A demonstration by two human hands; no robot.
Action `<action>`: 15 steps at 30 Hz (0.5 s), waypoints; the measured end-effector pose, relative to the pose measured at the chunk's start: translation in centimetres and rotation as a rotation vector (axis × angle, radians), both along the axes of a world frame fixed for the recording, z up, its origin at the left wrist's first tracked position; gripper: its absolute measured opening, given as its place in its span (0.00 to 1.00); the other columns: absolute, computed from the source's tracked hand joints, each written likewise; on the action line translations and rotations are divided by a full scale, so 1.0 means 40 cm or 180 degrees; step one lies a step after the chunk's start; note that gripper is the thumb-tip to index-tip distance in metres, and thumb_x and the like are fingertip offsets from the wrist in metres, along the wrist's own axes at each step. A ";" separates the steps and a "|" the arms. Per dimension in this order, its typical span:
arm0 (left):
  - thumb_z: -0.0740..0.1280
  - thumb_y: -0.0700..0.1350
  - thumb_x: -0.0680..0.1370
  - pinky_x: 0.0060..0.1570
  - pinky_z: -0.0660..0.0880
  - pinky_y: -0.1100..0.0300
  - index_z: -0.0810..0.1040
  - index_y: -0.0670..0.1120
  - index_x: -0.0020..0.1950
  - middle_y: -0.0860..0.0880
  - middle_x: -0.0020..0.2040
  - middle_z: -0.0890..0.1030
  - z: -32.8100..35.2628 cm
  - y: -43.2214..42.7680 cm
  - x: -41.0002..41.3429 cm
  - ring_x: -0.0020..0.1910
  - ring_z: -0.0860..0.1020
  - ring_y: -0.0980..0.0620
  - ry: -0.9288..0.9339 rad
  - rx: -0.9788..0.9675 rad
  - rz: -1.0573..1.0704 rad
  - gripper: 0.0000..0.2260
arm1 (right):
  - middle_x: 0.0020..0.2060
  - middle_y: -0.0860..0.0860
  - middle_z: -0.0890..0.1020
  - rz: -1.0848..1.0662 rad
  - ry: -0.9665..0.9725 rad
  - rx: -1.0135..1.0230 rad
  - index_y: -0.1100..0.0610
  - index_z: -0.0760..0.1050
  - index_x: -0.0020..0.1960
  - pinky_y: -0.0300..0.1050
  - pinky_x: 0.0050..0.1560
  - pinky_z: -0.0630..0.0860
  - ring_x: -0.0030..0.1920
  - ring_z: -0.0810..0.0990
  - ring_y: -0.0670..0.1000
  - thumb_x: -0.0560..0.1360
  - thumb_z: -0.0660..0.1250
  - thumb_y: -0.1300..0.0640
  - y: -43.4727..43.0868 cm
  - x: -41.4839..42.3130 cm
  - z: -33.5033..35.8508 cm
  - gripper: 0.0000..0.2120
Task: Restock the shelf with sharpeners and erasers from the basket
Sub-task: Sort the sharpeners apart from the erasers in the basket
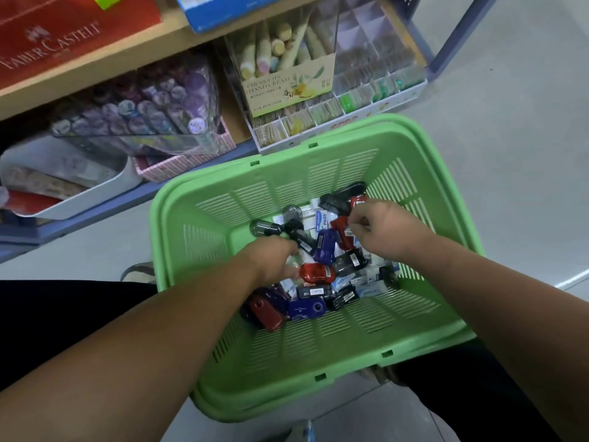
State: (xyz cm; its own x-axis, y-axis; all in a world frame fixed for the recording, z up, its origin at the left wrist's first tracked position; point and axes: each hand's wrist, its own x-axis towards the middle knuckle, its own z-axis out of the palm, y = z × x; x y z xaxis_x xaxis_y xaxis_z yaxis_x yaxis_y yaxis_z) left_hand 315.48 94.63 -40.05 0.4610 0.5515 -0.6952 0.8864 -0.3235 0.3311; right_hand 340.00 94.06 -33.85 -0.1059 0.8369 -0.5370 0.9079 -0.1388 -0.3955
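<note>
A green plastic basket (204, 218) stands on the floor below me, holding a pile of red, blue and black sharpeners and white erasers. My left hand (271, 261) reaches into the pile. Its fingers curl down beside a black sharpener (301, 239), and the back of the hand hides whether they hold anything. My right hand (384, 229) is at the pile's far right, and its curled fingers and thumb pinch a red sharpener (344, 232). A blue sharpener (325, 245) lies between the two hands. The shelf (105, 63) is at the upper left.
On the low shelf stand a clear tub of purple-capped tubes (149, 106), a hand cream display box (288, 87) and a divided tray of small packets (366, 100). A pink striped box (178, 165) and a white tray (83, 193) sit lower left. Grey floor lies to the right.
</note>
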 end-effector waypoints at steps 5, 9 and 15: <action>0.68 0.57 0.80 0.38 0.71 0.58 0.80 0.47 0.56 0.47 0.49 0.83 0.047 0.055 -0.018 0.39 0.78 0.53 -0.0053 0.0223 0.1122 0.14 | 0.42 0.50 0.84 -0.0270 0.0296 -0.0058 0.49 0.79 0.47 0.51 0.42 0.83 0.38 0.83 0.52 0.79 0.65 0.56 -0.001 0.004 0.007 0.05; 0.69 0.55 0.81 0.31 0.72 0.64 0.81 0.47 0.50 0.48 0.37 0.81 0.105 0.026 0.054 0.31 0.80 0.52 -0.1012 -0.0441 0.1981 0.12 | 0.41 0.50 0.85 -0.0682 0.0621 0.0091 0.51 0.81 0.48 0.52 0.46 0.83 0.42 0.84 0.54 0.79 0.66 0.57 0.018 0.000 0.024 0.05; 0.66 0.47 0.84 0.49 0.85 0.50 0.77 0.45 0.69 0.44 0.49 0.85 0.153 0.020 0.148 0.46 0.86 0.46 -0.1398 -0.1391 0.2464 0.14 | 0.44 0.52 0.85 -0.0661 0.0414 0.0500 0.54 0.81 0.51 0.50 0.51 0.80 0.46 0.82 0.56 0.77 0.67 0.57 0.026 -0.022 0.048 0.06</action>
